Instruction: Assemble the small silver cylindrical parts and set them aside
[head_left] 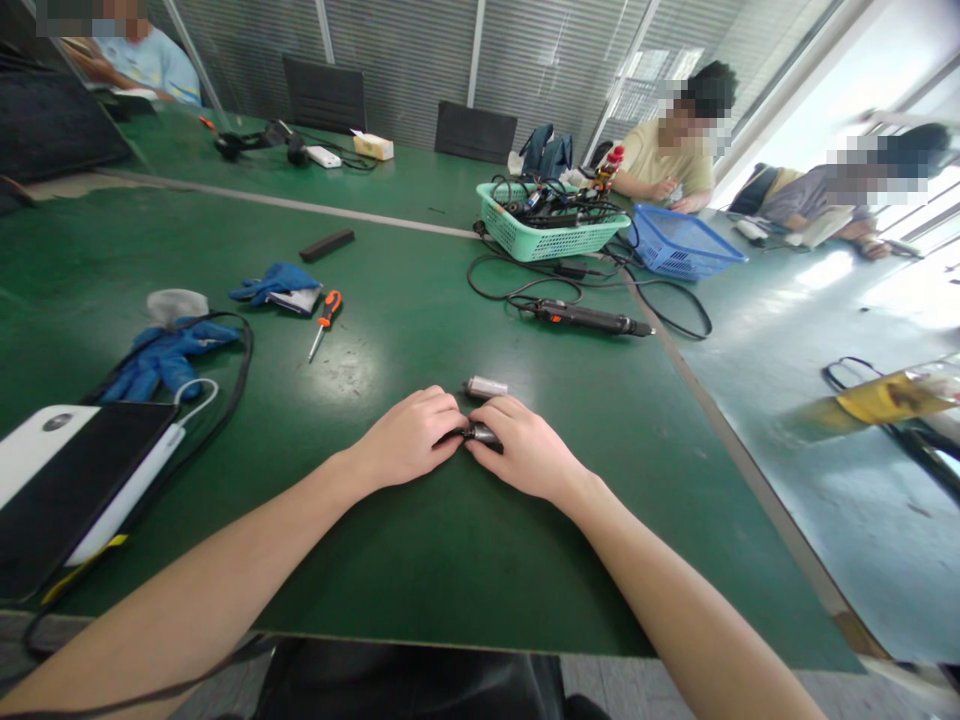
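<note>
At the middle of the table my left hand [416, 437] and my right hand [529, 450] meet at the fingertips. In my right hand is a small dark cylindrical part [484, 434], partly covered by the fingers. My left fingers are pinched together at its narrow left end; a bit of something dark shows under them, too hidden to name. Just beyond my hands lies a small silver metal cylinder [486, 387] on its side. Farther off are an orange-handled screwdriver [327, 317], to the left, and a black electric screwdriver [585, 318], to the right.
Blue gloves [165, 358], a cable and a black-and-white device [82, 480] lie at left. A dark bar [327, 245] sits farther back. A green basket [551, 240] full of cables and a blue basket [682, 245] stand at the back right. Other people sit around the table [450, 560].
</note>
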